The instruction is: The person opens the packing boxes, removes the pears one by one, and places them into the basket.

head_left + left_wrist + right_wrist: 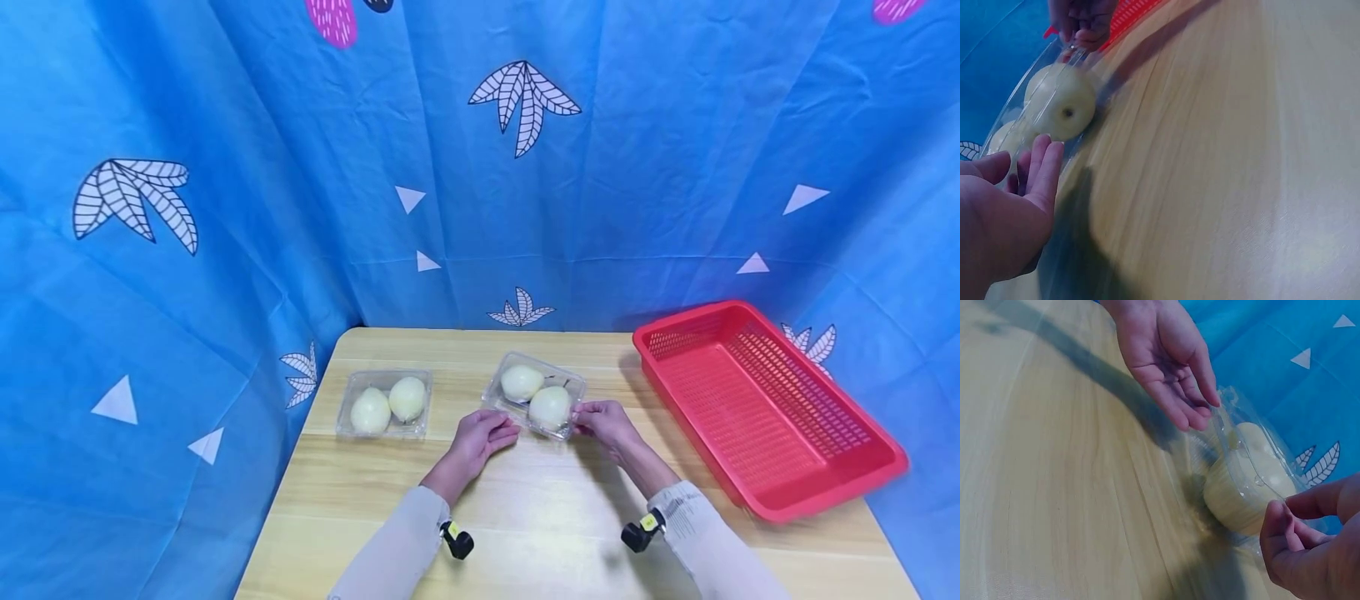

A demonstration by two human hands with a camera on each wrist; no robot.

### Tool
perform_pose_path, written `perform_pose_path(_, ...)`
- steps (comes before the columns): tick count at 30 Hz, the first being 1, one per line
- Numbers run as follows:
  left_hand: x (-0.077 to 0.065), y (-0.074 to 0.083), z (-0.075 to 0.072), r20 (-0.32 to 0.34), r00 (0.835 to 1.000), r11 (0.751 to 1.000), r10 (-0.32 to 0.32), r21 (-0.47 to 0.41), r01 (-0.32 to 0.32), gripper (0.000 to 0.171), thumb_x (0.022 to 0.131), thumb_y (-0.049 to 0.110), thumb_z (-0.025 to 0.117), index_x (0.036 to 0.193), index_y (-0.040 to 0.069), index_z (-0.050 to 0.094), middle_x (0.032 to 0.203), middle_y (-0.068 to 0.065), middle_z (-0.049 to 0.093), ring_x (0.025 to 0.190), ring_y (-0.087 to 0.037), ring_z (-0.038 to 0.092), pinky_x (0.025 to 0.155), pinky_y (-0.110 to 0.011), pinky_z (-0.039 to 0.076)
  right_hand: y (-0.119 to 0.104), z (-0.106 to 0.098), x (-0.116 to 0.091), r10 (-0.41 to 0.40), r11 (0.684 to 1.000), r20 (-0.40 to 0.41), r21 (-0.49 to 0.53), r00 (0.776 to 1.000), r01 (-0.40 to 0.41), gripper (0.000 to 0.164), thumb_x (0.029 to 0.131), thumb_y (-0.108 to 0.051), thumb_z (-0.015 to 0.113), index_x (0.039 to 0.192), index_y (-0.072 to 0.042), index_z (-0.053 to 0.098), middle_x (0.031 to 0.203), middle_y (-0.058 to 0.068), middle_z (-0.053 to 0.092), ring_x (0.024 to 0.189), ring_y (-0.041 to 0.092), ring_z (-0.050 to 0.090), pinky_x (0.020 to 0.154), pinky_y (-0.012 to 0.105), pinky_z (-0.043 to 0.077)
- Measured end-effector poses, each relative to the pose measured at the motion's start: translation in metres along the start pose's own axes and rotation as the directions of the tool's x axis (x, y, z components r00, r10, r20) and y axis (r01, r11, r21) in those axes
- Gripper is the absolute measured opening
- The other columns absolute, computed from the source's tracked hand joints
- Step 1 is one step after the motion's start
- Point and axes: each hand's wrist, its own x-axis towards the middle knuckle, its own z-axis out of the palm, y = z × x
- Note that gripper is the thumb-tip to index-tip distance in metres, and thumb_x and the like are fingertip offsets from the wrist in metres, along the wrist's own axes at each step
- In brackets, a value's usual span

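Note:
A clear plastic clamshell box (pixel 517 410) with two pale yellow pears (pixel 550 408) in it sits turned at an angle between the hands. At its right corner, my right hand (pixel 606 423) pinches the plastic edge between thumb and fingers, seen closely in the right wrist view. My left hand (pixel 480 440) is at the near left corner, thumb tip right at the edge and fingers loosely extended below it. One pear (pixel 1063 103) shows its dark blossom end through the plastic. Farther left stands a second clear box (pixel 386 379) holding two similar pears (pixel 407 398).
On the right side of the wooden table (pixel 525 517) stands a red perforated plastic basket (pixel 750 408), set at a slant and overlapping the table's right edge in the head view. A blue patterned curtain (pixel 510 208) hangs behind the table and along both sides.

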Motion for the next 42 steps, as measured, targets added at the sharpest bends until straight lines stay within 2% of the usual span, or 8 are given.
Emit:
perform_pose_path(8, 0.002, 0.006, -0.004, -0.038, 0.998, 0.999, 0.043, -0.023, -0.044, 0.036, 0.096, -0.004, 0.065, 0.127, -0.006, 0.046, 0.103, -0.015, 0.072, 0.095, -0.025, 0.077, 0.101, -0.047, 0.059, -0.001, -0.001, 0.001, -0.003, 1.000, 0.019, 0.001, 1.000, 0.003, 0.020, 0.094, 0.012, 0.059, 0.111, 0.022, 0.060, 0.083, 0.003, 0.067, 0.069, 0.009, 0.065, 0.068, 0.019, 0.058)
perform_pose_path(18, 0.004, 0.000, 0.003, -0.090, 0.994, 0.995, 0.054, -0.077, -0.061, 0.033, 0.093, -0.009, 0.064, 0.119, -0.002, 0.045, 0.099, -0.013, 0.070, 0.092, -0.023, 0.074, 0.099, -0.044, 0.060, 0.000, -0.001, 0.001, -0.004, 1.000, 0.019, -0.026, 1.000, 0.004, 0.023, 0.094, 0.010, 0.060, 0.114, 0.022, 0.059, 0.085, 0.004, 0.068, 0.071, 0.010, 0.065, 0.070, 0.022, 0.058)
perform_pose_path(25, 0.004, -0.005, 0.007, -0.101, 0.994, 0.996, 0.032, -0.080, -0.041, 0.037, 0.094, -0.007, 0.064, 0.125, -0.004, 0.043, 0.102, -0.014, 0.067, 0.094, -0.023, 0.071, 0.101, -0.042, 0.059, -0.004, 0.001, -0.004, 0.011, 1.000, -0.070, -0.003, 0.997, -0.011, 0.036, 0.095, 0.008, 0.062, 0.127, 0.023, 0.055, 0.090, 0.008, 0.071, 0.069, 0.009, 0.067, 0.069, 0.021, 0.060)
perform_pose_path(30, -0.002, -0.009, 0.010, -0.104, 0.994, 0.995, 0.021, -0.092, -0.031, 0.033, 0.095, -0.005, 0.065, 0.121, -0.003, 0.044, 0.100, -0.013, 0.066, 0.095, -0.022, 0.069, 0.100, -0.039, 0.059, -0.007, 0.001, -0.007, -0.022, 1.000, -0.137, 0.001, 0.990, 0.022, 0.042, 0.096, 0.004, 0.063, 0.133, 0.022, 0.051, 0.096, 0.014, 0.074, 0.070, 0.008, 0.069, 0.071, 0.021, 0.061)
perform_pose_path(34, -0.005, -0.013, 0.013, -0.117, 0.993, 0.991, 0.027, -0.126, -0.042, 0.033, 0.094, -0.005, 0.065, 0.118, -0.002, 0.043, 0.098, -0.012, 0.064, 0.093, -0.022, 0.069, 0.098, -0.039, 0.060, -0.010, 0.001, -0.008, -0.091, 0.993, -0.180, -0.091, 0.979, 0.076, 0.040, 0.095, 0.003, 0.065, 0.131, 0.020, 0.056, 0.102, 0.024, 0.074, 0.072, 0.007, 0.070, 0.073, 0.022, 0.061)
perform_pose_path(37, -0.007, -0.015, 0.015, -0.138, 0.990, 0.986, 0.024, -0.158, -0.046, 0.033, 0.093, -0.007, 0.065, 0.118, -0.003, 0.042, 0.096, -0.012, 0.064, 0.093, -0.023, 0.068, 0.097, -0.039, 0.061, -0.009, 0.001, -0.008, -0.198, 0.950, -0.211, -0.283, 0.957, 0.134, 0.032, 0.093, -0.002, 0.071, 0.121, 0.013, 0.067, 0.103, 0.026, 0.075, 0.076, 0.007, 0.069, 0.072, 0.018, 0.058)
perform_pose_path(40, -0.007, -0.016, 0.017, -0.158, 0.987, 0.983, 0.013, -0.181, -0.042, 0.033, 0.093, -0.009, 0.064, 0.118, -0.003, 0.043, 0.096, -0.013, 0.064, 0.093, -0.023, 0.069, 0.097, -0.038, 0.061, -0.007, 0.000, -0.007, -0.333, 0.858, -0.215, -0.472, 0.918, 0.201, 0.022, 0.091, -0.008, 0.075, 0.110, 0.004, 0.076, 0.104, 0.022, 0.078, 0.084, 0.015, 0.073, 0.076, 0.021, 0.058)
perform_pose_path(42, -0.008, -0.016, 0.017, -0.161, 0.987, 0.982, 0.012, -0.186, -0.042, 0.034, 0.093, -0.009, 0.063, 0.119, -0.004, 0.042, 0.097, -0.013, 0.063, 0.093, -0.023, 0.069, 0.097, -0.038, 0.061, -0.006, -0.001, -0.006, -0.422, 0.797, -0.201, -0.547, 0.884, 0.256, 0.019, 0.090, -0.009, 0.077, 0.106, 0.001, 0.078, 0.106, 0.021, 0.078, 0.091, 0.024, 0.074, 0.082, 0.027, 0.060)
